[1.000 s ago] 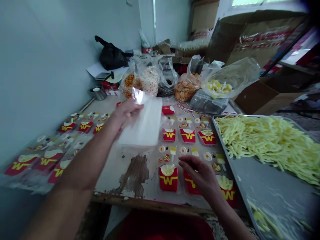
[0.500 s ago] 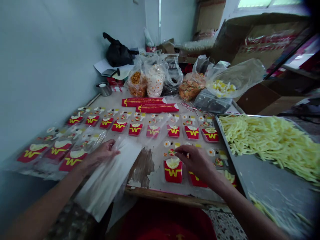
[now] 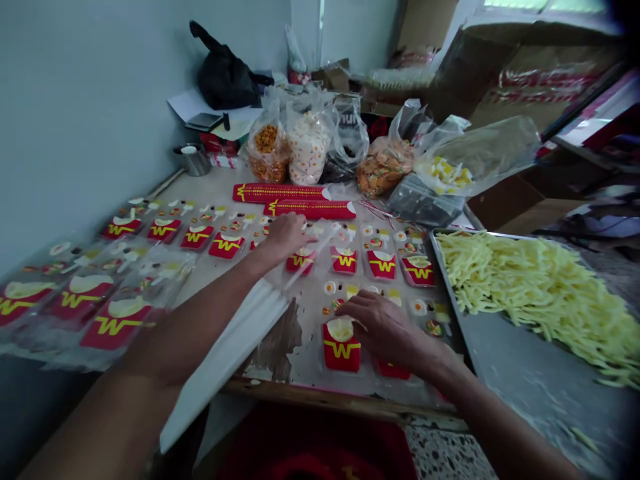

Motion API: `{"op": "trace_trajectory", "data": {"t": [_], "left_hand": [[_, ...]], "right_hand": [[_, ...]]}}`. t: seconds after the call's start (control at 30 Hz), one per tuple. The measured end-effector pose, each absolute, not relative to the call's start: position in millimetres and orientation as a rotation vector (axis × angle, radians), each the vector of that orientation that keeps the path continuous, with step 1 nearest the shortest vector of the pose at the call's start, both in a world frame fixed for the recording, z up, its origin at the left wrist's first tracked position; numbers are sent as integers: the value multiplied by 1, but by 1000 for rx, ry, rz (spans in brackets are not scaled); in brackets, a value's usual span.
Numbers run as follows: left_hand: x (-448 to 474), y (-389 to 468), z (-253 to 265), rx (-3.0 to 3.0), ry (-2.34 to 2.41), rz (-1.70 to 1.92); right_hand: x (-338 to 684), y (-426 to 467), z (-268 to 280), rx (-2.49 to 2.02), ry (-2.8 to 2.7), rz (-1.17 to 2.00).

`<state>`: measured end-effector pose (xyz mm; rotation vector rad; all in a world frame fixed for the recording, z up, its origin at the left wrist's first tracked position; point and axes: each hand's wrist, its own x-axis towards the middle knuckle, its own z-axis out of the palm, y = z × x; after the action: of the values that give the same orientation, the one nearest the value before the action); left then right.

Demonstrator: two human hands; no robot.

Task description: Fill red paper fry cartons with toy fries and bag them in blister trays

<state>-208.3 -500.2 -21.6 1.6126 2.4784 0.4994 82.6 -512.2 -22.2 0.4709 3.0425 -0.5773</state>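
My left hand (image 3: 287,237) reaches over the middle of the back row of packs, its fingers loosely stretched and bent down beside a small red fries carton (image 3: 301,261) with a yellow W. Beneath my left forearm lies a stack of clear and white plastic sleeves (image 3: 230,357), hanging over the table edge. My right hand (image 3: 380,323) is low over the front packs, with thumb and fingers curled together beside the top of another red fries carton (image 3: 342,350). What its fingertips hold is hidden. Small egg, burger and pizza pieces (image 3: 335,301) lie above that carton.
A metal tray (image 3: 505,353) of pale fries (image 3: 530,287) stands at the right. Filled clear bags (image 3: 307,153) line the back, near two long stacks of red cartons (image 3: 280,193). Several finished-looking packs (image 3: 83,293) overlap at the left. A metal cup (image 3: 195,161) is by the wall.
My left hand has left the plastic sleeves and moved forward and right to the back row. My right hand has shifted slightly down and left, nearer the front carton.
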Motion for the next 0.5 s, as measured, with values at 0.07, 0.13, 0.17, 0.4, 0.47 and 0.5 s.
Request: {"op": "trace_trajectory", "data": {"t": [0.07,0.13,0.17,0.4,0.47,0.5], "left_hand": [[-207,-457,-38,1408,2451,567],[-211,-433,-53,1303,2437,603],[-214,-428,-58,1286,2429,628],[-238,-448,-36,1160,2123,1034],[-251,-464,-11,1020,1907,1176],[-258,-476,2,947,1820,1218]], "right_hand": [[93,-514,-13,369,2976,-658],[102,-517,-9,314,2913,-724],[105,-520,-9,296,2894,-744],[111,-521,-13,217,2930,-755],[113,-512,-13,159,2954,-768],[114,-506,-14,141,2972,-736]]}}
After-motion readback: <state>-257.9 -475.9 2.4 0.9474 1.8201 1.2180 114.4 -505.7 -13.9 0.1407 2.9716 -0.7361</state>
